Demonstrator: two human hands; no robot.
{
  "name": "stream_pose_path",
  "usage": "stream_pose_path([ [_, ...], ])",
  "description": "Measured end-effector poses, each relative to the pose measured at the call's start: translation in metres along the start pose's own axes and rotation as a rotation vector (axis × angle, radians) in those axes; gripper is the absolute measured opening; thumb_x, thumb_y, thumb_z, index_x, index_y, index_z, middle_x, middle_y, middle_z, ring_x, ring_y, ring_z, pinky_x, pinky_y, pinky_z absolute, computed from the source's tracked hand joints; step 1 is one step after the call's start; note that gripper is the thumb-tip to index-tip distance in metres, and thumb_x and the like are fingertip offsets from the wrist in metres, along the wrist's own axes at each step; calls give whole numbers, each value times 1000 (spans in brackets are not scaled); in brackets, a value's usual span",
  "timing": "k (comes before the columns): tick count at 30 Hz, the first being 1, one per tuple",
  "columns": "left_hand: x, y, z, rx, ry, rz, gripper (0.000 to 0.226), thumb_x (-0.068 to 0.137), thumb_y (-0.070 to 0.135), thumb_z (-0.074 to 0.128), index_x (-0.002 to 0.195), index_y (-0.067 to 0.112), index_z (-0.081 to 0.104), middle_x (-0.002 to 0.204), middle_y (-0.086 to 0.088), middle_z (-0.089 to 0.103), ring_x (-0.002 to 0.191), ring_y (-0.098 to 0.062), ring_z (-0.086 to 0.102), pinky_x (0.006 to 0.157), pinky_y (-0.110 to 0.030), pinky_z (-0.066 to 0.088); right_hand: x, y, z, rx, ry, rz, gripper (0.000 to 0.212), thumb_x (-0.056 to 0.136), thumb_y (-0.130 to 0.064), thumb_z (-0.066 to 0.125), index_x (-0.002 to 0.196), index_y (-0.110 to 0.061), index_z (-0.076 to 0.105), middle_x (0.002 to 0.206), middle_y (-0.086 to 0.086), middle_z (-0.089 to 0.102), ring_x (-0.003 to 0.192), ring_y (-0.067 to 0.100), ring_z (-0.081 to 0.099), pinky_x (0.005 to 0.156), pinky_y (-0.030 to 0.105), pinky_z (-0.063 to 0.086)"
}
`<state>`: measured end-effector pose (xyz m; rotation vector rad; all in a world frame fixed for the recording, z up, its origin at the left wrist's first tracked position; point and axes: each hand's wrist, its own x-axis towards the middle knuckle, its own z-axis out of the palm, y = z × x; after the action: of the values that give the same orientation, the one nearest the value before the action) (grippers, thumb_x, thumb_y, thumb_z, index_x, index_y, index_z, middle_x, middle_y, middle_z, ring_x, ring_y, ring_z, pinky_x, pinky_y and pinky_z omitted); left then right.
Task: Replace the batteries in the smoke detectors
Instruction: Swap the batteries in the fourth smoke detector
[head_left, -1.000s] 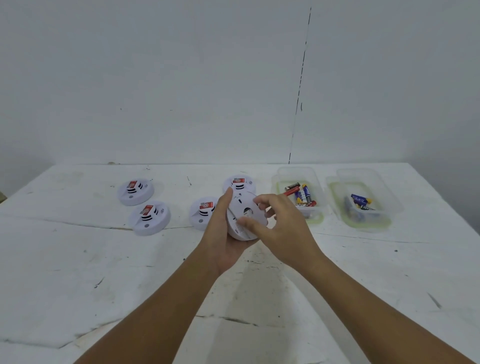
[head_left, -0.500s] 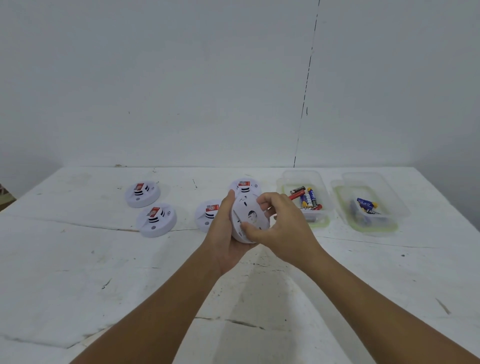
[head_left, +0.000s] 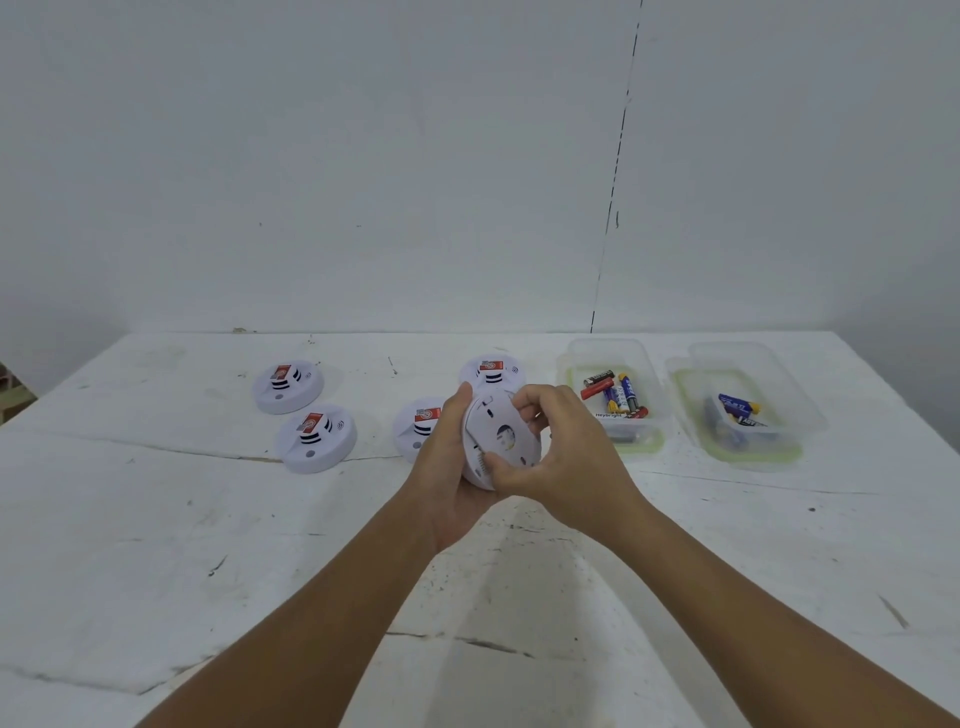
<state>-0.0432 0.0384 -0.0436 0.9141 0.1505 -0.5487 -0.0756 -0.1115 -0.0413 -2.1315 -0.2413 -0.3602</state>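
Currently, step in hand: opening the back of one smoke detector (head_left: 501, 439), judged from the grip; no battery has yet been taken up by either hand.
Held unit: lifted clear of the table (head_left: 156, 545) at centre, above its near half, tilted on edge with its back plate facing the camera.
Left hand (head_left: 449, 467): cupped round the unit's left rim and underside, thumb up along the edge, holding it steady.
Right hand (head_left: 558, 457): fingers curled over the upper right rim, thumb pressed at the lower left of the back plate; this reads as a twist or pry grip.
Next move, judged: the back plate must turn or lift free while the left hand resists the turn; then the old cells come out.
Other units: four detectors rest face up on the table, two at left (head_left: 288, 387) (head_left: 316, 439), two just behind the hands (head_left: 418, 428) (head_left: 492, 370).
Battery supply: near tub (head_left: 571, 364) holds mixed cells; far tub (head_left: 680, 395) holds fewer. Which tub is for spent cells cannot be told.
Hidden: the held unit's front face, the battery bay, and any latch; the right palm covers the right rim.
Unclear: whether the plate has begun to part from the body; a thin line on its left side is too small to read.
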Motion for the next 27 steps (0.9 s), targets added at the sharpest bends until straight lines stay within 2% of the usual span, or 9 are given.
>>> stream_pose_path([
  [5, 0, -2, 1, 4, 8, -1, 61, 103, 59, 44, 145, 17, 59, 139, -17, 66, 133, -33, 60, 92, -45, 59, -2, 2, 3, 27, 25, 26, 56, 71, -39, 89, 113, -29, 54, 107, -13, 54, 99, 4, 55, 78, 24, 53],
  [9, 3, 0, -1, -53, 45, 50, 65, 102, 60, 45, 145, 12, 57, 136, -21, 66, 128, -38, 63, 105, -53, 51, -6, 9, 4, -7, 64, -9, 62, 69, -45, 86, 116, -29, 50, 109, -13, 50, 101, 8, 51, 77, 22, 50],
  [13, 6, 11, -5, -14, 95, 111, 60, 103, 59, 44, 138, 15, 64, 129, -15, 72, 123, -34, 65, 97, -50, 54, -12, 17, 1, 10, 45, 46, 63, 64, -48, 78, 118, -27, 52, 110, -11, 50, 98, 6, 52, 74, 18, 49],
  [17, 11, 14, -9, 6, 133, 161, 55, 103, 56, 47, 137, 18, 66, 129, -13, 72, 123, -34, 65, 100, -51, 54, -17, 32, 2, -79, 9, 134, 61, 69, -43, 83, 117, -28, 50, 112, -13, 44, 98, 6, 51, 71, 18, 50],
  [20, 12, 14, -13, -34, 132, 183, 52, 102, 54, 50, 134, 17, 68, 126, -13, 73, 111, -33, 66, 96, -50, 56, -22, 45, 2, -180, -73, 203, 59, 67, -50, 77, 114, -28, 50, 110, -12, 48, 101, 13, 50, 77, 26, 49],
  [24, 14, 11, -18, -91, 104, 170, 45, 101, 50, 54, 125, 16, 72, 118, -13, 74, 106, -33, 63, 102, -51, 51, -30, 54, 2, -380, -245, 237, 63, 78, -50, 77, 129, -23, 51, 116, -8, 46, 111, 16, 43, 91, 29, 45],
  [27, 13, 9, -17, -104, 72, 158, 40, 100, 46, 54, 122, 18, 72, 116, -12, 74, 105, -32, 62, 104, -50, 49, -30, 54, 2, -451, -293, 217, 68, 81, -52, 75, 137, -22, 51, 124, -6, 44, 118, 17, 41, 100, 32, 45],
])
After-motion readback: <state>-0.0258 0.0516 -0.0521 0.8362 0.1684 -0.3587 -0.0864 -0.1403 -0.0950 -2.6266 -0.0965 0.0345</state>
